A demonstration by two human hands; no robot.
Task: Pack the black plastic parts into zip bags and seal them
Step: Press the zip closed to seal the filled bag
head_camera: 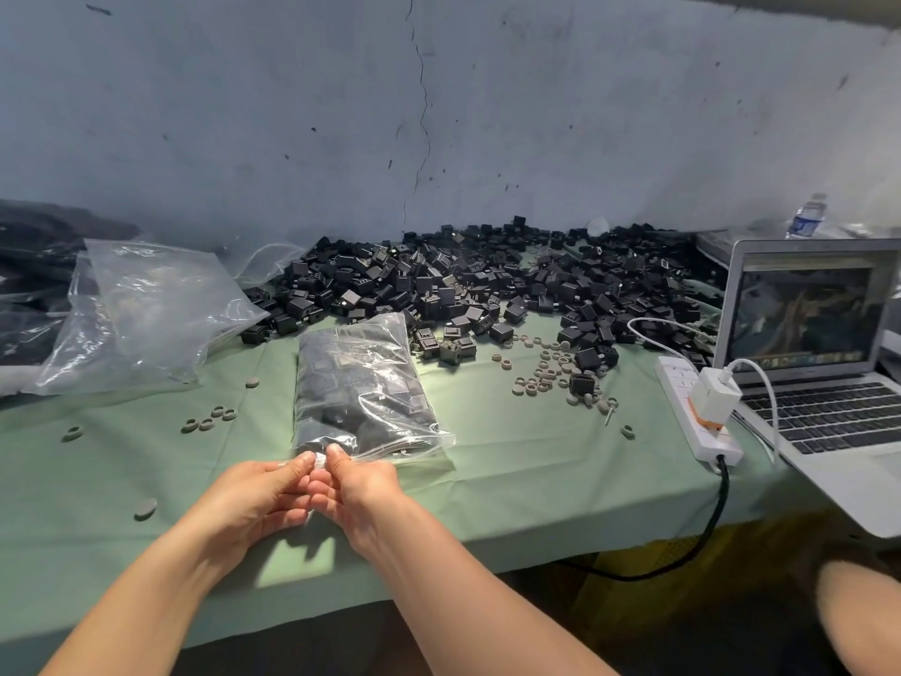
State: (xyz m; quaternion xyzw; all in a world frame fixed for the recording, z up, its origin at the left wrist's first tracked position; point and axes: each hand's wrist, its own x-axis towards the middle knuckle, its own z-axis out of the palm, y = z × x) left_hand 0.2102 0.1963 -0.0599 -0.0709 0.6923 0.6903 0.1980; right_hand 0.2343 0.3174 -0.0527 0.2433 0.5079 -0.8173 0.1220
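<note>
Grips (pixel 265 485) (pixel 358 480) together on zip bag (pixel 363 383)

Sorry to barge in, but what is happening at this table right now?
A person is closing a clear plastic zip bag filled with black plastic parts, lying on the green cloth-covered table. The left hand and right hand both pinch its near edge at one corner. A large heap of loose black parts lies behind it, unpacked.

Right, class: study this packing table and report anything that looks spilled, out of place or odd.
Small grey rings lie scattered loose on the green cloth, strays reaching left of the filled zip bag, not gathered anywhere. The open laptop seems to jut past the cloth's front edge.
</note>
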